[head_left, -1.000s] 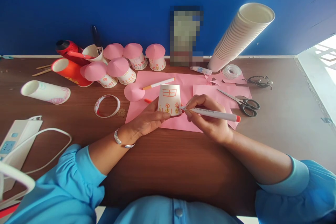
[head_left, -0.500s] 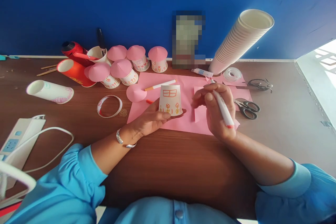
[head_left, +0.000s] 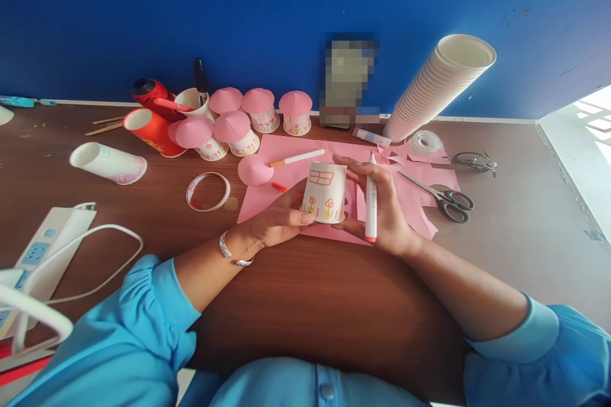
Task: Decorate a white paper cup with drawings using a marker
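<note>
Nearest the bottom of the frame, two blue sleeves rest on the brown wooden table (head_left: 310,305), forearms angled in toward the centre. There the left hand (head_left: 279,224) grips an upside-down white paper cup (head_left: 325,192) drawn with an orange window and small flowers, thumb and fingers closed round its lower left side. The right hand (head_left: 392,213) closes on the cup's other side, thumb low and fingers over the top. A white marker with an orange end (head_left: 371,198) lies pinned along its fingers, tip pointing up-frame. It seems parked there so the fingers are free to steady the cup, whose drawn face is turned to the camera. Beneath both lies a flat pink paper sheet (head_left: 286,145), probably sparing the wood. Right of centre, grey-handled scissors (head_left: 446,196) lie on pink offcuts. Left of the cup sit a loose pink paper cone (head_left: 255,170) and a tape ring (head_left: 208,191). Farther up, five decorated cups with pink cone roofs (head_left: 232,128) cluster together, and a leaning stack of plain white cups (head_left: 432,86) props against the blue wall at upper right
</note>
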`<state>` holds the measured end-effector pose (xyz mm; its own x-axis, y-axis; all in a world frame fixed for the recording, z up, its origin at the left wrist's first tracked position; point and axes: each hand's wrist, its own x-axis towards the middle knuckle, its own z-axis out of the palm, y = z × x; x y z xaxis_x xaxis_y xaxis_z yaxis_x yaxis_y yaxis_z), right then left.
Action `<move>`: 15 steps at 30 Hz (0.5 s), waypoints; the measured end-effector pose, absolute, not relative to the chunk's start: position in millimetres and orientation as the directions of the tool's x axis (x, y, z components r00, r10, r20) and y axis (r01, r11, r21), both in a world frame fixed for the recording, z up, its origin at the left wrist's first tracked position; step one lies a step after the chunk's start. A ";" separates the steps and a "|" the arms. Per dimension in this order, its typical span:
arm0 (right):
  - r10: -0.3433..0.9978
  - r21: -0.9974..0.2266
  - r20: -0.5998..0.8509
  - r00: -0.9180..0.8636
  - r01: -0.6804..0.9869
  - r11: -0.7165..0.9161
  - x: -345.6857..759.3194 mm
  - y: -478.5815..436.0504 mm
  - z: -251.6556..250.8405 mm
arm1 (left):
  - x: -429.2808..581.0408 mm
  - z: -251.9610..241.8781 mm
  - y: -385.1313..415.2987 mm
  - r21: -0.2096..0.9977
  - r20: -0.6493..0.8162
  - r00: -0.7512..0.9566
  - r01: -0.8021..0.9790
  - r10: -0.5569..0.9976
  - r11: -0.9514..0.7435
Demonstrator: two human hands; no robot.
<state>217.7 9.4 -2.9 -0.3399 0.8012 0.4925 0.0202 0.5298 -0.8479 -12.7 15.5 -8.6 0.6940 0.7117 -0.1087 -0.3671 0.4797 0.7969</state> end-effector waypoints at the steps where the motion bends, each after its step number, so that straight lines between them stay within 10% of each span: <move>1: 0.803 -0.843 0.500 -0.325 0.030 0.537 217.5 9.2 -1.1 | -12.3 -8.9 15.3 0.819 -0.107 0.674 -0.357 0.731 0.450; 8: 0.771 -0.749 0.533 -0.348 0.231 0.621 216.6 7.5 -1.7 | -1.7 -2.3 6.6 0.977 -0.006 0.440 -0.191 0.898 0.100; 15: 0.759 -0.732 0.544 -0.357 0.241 0.638 216.5 7.3 -6.7 | -1.6 1.0 7.6 0.954 -0.139 0.461 -0.176 0.876 0.244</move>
<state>216.5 7.3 -6.7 -0.3570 0.7593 0.5440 0.2409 0.6375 -0.7318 -1.6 7.6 1.0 0.4609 0.8765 -0.1392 -0.1758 0.2440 0.9537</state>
